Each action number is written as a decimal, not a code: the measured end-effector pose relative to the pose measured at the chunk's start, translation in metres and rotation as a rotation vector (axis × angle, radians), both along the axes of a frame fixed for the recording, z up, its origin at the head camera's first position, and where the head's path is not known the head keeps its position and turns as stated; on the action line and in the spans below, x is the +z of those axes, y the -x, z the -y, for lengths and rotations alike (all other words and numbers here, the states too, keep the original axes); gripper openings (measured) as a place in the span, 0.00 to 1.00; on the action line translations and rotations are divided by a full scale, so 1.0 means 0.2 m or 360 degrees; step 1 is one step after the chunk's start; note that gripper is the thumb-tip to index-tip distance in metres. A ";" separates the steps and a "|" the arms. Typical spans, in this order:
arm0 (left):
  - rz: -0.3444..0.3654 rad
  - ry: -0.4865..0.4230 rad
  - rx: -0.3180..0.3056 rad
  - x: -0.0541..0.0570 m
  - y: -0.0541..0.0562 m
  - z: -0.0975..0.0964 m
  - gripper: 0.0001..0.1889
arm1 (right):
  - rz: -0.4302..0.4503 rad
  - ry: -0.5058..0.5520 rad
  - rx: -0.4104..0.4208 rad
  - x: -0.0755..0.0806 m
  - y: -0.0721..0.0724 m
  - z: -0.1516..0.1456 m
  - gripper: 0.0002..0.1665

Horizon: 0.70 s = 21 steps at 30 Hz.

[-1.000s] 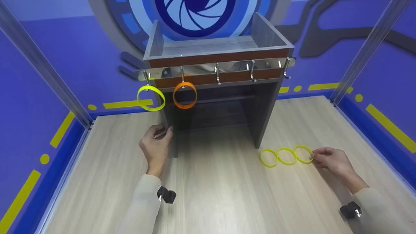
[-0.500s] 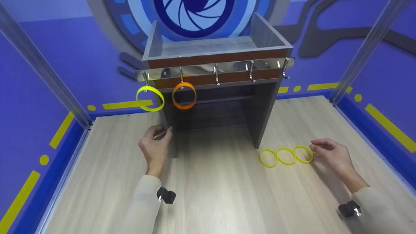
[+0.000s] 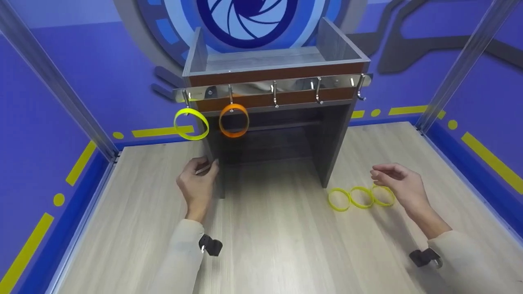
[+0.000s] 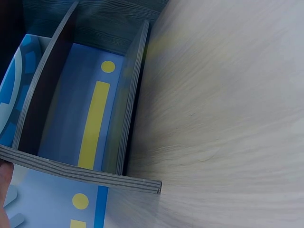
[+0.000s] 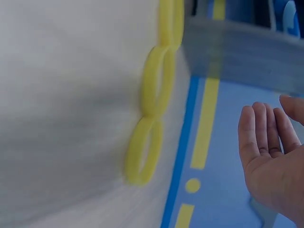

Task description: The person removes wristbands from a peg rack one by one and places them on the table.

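My left hand (image 3: pixel 197 181) pinches the front edge of the grey wooden shelf's left side panel (image 3: pixel 214 175); in the left wrist view only a bit of the hand (image 4: pixel 4 190) shows beside that panel. The right hand (image 3: pixel 402 185) is raised above the rightmost of three yellow rings (image 3: pixel 362 207) lying in a row on the table, partly covering it. The right wrist view shows this hand's fingers (image 5: pixel 262 126) relaxed and holding nothing. On the shelf's leftmost hook hangs another yellow ring (image 3: pixel 178 132), and on the second hook an orange ring (image 3: pixel 221 122).
A shiny metal hook rail (image 3: pixel 257 87) runs across the shelf front, its three right-hand hooks bare. The shelf (image 3: pixel 261 59) stands at the back of a pale wooden table (image 3: pixel 265 245). Blue-purple printed walls (image 3: pixel 73 81) with metal corner posts (image 3: pixel 453 61) enclose the table.
My right hand has let go of the rightmost yellow ring on the table, then risen and moved left over it. The left hand stays on the panel; the hanging rings have not moved.
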State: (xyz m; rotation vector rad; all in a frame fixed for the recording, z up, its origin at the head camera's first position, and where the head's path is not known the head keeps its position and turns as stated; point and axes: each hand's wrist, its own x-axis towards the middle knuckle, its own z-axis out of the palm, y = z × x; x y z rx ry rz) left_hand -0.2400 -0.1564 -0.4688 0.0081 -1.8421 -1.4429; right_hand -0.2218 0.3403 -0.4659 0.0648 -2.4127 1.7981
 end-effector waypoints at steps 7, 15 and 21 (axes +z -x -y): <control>-0.0020 0.0007 -0.0003 0.00 0.00 -0.01 0.08 | -0.0124 0.0035 0.0070 0.09 0.01 0.17 0.24; 0.0001 0.0038 0.0018 0.00 0.00 -0.01 0.08 | -0.0277 0.0250 0.0149 0.18 0.05 0.37 0.18; 0.0007 0.0057 0.0023 0.00 -0.01 0.00 0.08 | -0.0324 0.0280 0.0195 0.22 0.07 0.49 0.16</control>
